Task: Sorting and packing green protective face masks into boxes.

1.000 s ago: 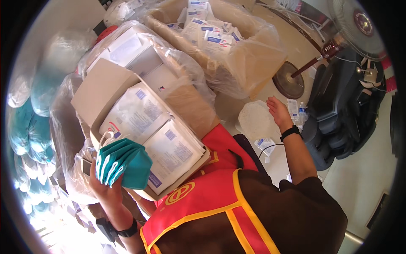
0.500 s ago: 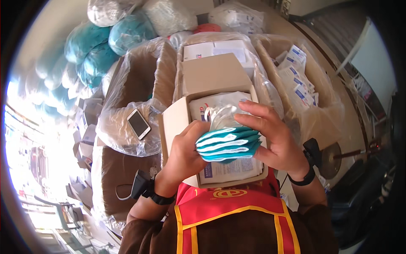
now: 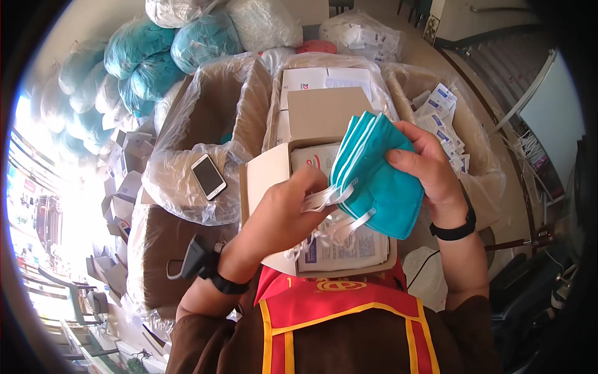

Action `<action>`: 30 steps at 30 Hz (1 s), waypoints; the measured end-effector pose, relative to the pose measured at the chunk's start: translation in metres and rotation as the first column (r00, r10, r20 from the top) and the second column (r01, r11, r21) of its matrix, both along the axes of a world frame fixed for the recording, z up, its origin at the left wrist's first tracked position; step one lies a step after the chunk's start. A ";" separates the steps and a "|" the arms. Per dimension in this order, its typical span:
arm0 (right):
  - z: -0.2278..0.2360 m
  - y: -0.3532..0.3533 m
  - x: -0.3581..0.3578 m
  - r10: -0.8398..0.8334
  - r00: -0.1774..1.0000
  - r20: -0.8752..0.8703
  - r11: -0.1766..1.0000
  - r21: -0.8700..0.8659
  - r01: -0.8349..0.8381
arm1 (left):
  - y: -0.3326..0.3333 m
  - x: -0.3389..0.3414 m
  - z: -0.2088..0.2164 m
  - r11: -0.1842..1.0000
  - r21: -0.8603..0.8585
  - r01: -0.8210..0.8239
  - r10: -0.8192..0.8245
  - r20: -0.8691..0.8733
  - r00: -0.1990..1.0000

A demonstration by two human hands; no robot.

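Observation:
A stack of teal folded face masks with white edges is tilted over an open cardboard box. My right hand grips the stack at its right side, thumb on the front face. Closed around the white elastic straps at the stack's left edge is my left hand; some of its fingertips are hidden. Below the hands, the box holds flat white printed packets. Its brown flap stands up at the far side.
A white phone lies on the plastic draped over a lined carton at left. White packets fill part of a carton at right. Teal-filled bags are piled far left, above several small open boxes.
The mask stack has turned from edge-on to showing its broad teal face, and has shifted right. My left hand has moved from the stack's side to its straps.

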State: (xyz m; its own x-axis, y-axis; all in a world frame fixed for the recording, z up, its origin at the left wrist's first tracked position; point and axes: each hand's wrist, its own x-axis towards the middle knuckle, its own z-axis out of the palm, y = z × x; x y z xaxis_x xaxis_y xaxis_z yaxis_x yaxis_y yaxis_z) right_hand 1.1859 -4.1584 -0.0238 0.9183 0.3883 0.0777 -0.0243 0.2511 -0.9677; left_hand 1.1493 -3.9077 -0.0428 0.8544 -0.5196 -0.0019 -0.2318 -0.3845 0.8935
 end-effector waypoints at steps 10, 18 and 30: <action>-0.036 0.024 0.004 0.273 0.919 -0.285 0.913 0.378 -0.154 | -0.005 0.014 0.010 0.935 0.250 -0.251 -0.176 0.943 0.283; -0.088 0.034 -0.040 0.186 0.982 0.001 0.979 0.081 -0.186 | 0.002 0.036 0.012 0.929 0.336 -0.155 -0.234 0.858 0.458; -0.008 0.027 -0.058 0.205 0.708 0.676 0.882 -0.441 0.166 | 0.001 0.018 -0.016 0.888 0.452 -0.085 -0.226 0.589 0.776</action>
State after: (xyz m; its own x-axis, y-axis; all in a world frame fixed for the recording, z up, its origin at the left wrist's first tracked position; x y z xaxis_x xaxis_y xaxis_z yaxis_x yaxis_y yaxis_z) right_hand 1.1276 -4.1312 -0.0319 0.6609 0.5637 0.4954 0.6890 -0.1943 -0.6982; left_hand 1.1668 -3.9064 -0.0585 0.7085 -0.6533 0.2667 -0.7055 -0.6473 0.2886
